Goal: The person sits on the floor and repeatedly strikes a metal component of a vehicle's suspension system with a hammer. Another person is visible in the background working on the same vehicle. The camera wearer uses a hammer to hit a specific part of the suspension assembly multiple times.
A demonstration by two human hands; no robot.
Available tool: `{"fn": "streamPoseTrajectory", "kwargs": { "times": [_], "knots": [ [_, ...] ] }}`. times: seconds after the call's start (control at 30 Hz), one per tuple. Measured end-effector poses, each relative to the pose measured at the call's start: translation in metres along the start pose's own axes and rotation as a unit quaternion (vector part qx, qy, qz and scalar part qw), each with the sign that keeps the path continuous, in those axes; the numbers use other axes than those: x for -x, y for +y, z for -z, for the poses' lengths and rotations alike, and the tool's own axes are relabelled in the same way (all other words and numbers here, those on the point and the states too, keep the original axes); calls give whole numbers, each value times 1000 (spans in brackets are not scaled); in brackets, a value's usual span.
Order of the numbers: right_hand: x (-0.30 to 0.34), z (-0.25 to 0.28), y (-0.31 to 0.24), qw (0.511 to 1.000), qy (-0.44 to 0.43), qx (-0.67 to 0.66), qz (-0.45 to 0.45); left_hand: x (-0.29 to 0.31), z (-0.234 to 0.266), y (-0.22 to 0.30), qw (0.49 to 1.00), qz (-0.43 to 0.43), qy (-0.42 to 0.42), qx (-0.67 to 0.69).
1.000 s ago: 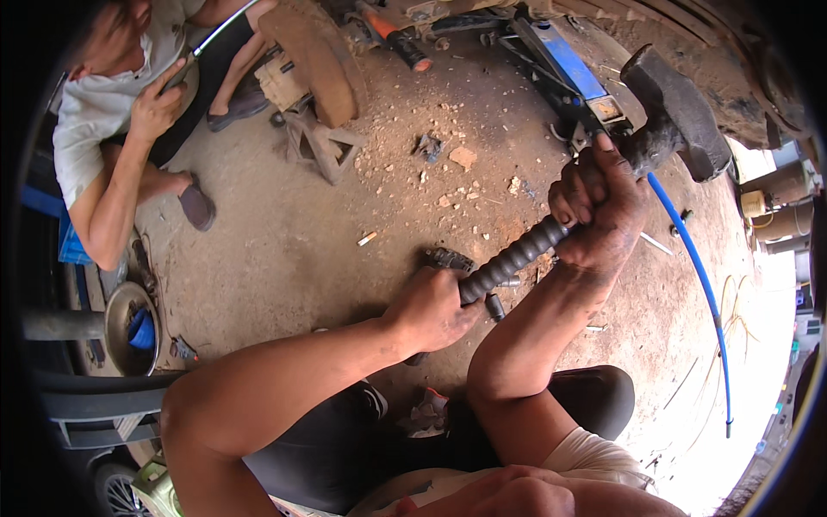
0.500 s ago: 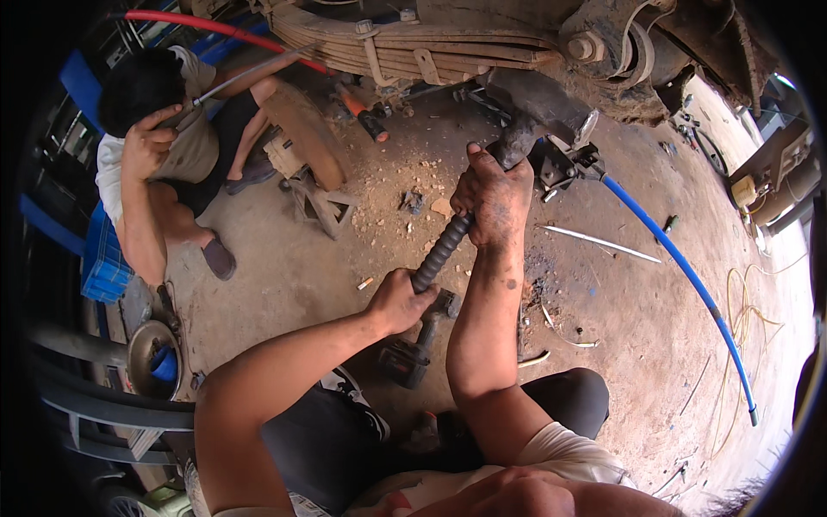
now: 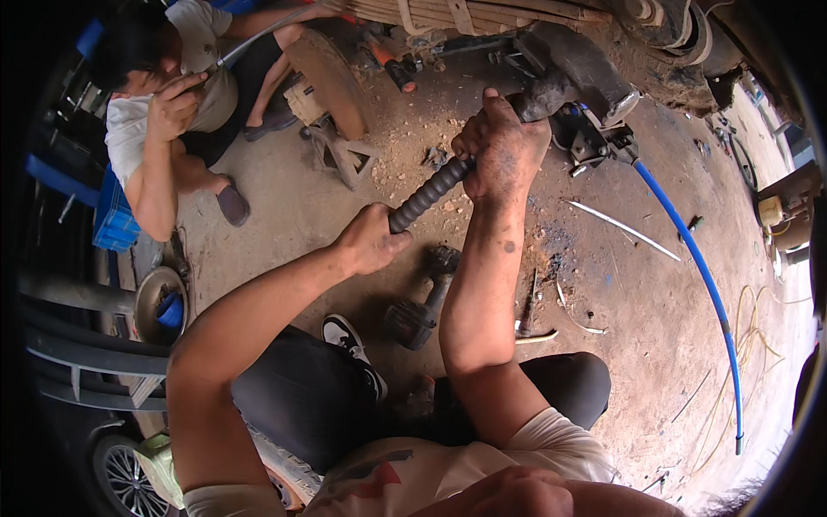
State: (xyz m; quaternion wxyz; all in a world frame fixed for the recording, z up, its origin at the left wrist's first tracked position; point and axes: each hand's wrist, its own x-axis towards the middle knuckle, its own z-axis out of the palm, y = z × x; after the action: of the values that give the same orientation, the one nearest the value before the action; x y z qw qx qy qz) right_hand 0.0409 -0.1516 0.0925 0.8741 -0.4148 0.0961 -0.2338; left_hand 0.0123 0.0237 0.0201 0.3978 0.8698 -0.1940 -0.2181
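Note:
Both my hands are closed around a sledgehammer, one behind the other. My left hand wraps the lower end of its ribbed black handle. Higher up, just below the head, my right hand grips it with the thumb along the shaft. The heavy, worn steel hammer head is raised at the upper right, close beneath the rusty leaf spring. Whether it touches the metal I cannot tell. Between my forearms, a dark cordless power tool stands on the floor near my shoe.
At the upper left a co-worker crouches, holding a long metal rod. Nearby stand a rusty curved part and a metal stand. A jack with a blue handle, a metal bar and a bowl lie around.
The hammer head has shifted right and slightly up in the picture, while my left hand has moved left and up. The whole view has also shifted a little. My grip stays the same.

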Motion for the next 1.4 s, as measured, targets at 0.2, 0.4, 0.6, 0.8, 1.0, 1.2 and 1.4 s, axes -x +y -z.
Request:
{"fn": "streamPoseTrajectory", "kwargs": {
  "times": [0.2,0.4,0.6,0.8,1.0,1.2,1.4],
  "knots": [
    [34,30,-17,985,71,-127,98,-28,7,-5,987,-115,-49,-96],
    [2,1,-3,1000,-3,-3,-5,2,-5,-6,998,10,8,68],
    [21,9,-10,999,15,-33,25,-11,-10,-20,998,-31,-51,8],
    [32,57,-26,951,28,-254,172,-46,37,52,964,-105,-110,-218],
    [-1,1,-5,999,-9,-33,7,-7,-7,-16,995,41,-38,86],
    [39,44,-19,970,77,-149,179,-45,34,24,963,-189,-76,-175],
    [1,-5,-7,999,26,13,-21,-16,25,14,994,18,-87,59]
  ]
}}
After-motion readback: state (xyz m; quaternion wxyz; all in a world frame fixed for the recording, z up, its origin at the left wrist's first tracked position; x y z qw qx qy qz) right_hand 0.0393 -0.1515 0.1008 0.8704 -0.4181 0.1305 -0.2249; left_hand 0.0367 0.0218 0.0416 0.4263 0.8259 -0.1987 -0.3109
